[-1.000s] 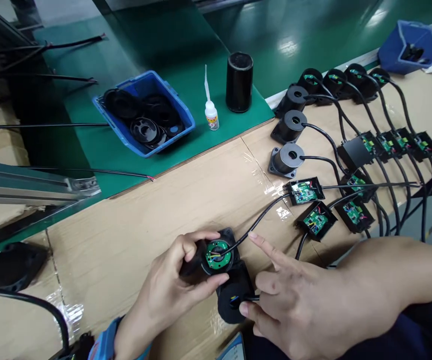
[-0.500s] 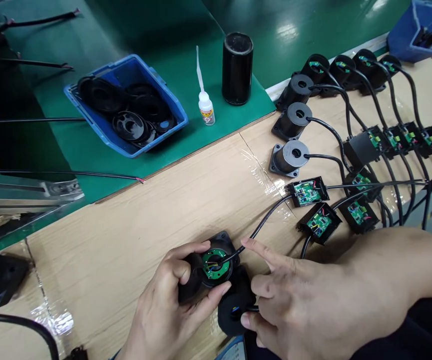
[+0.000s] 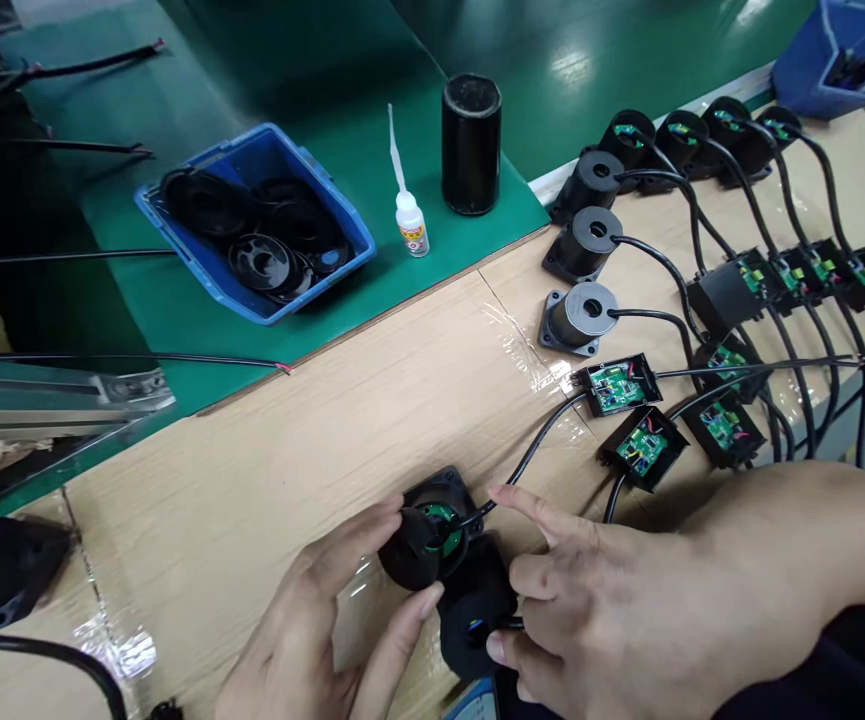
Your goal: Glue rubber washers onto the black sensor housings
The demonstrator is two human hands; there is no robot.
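Note:
A black housing point(image 3: 443, 485) with a square flange sits on the bench, and a round green circuit board point(image 3: 448, 535) shows in its opening. My left hand point(image 3: 312, 610) holds a round black cap point(image 3: 408, 548) between thumb and fingers; it leans over the opening, covering part of the board. From the housing a black cable point(image 3: 533, 450) runs to an open box with a circuit board point(image 3: 619, 385). My right hand point(image 3: 597, 590) rests its index fingertip on that cable. Its thumb and curled fingers close at a second housing's point(image 3: 469, 625) short cable point(image 3: 511, 622).
A blue bin point(image 3: 252, 310) of black round parts, a small white bottle point(image 3: 411, 225) and a black cylinder point(image 3: 471, 145) stand on the green mat. Wired housings point(image 3: 582, 245) and boxes point(image 3: 724, 290) fill the right side. Another blue bin point(image 3: 799, 80) stands far right.
My left hand has tipped the cap over the circuit board, which showed more fully before, and its fingers have straightened. My right hand has barely moved.

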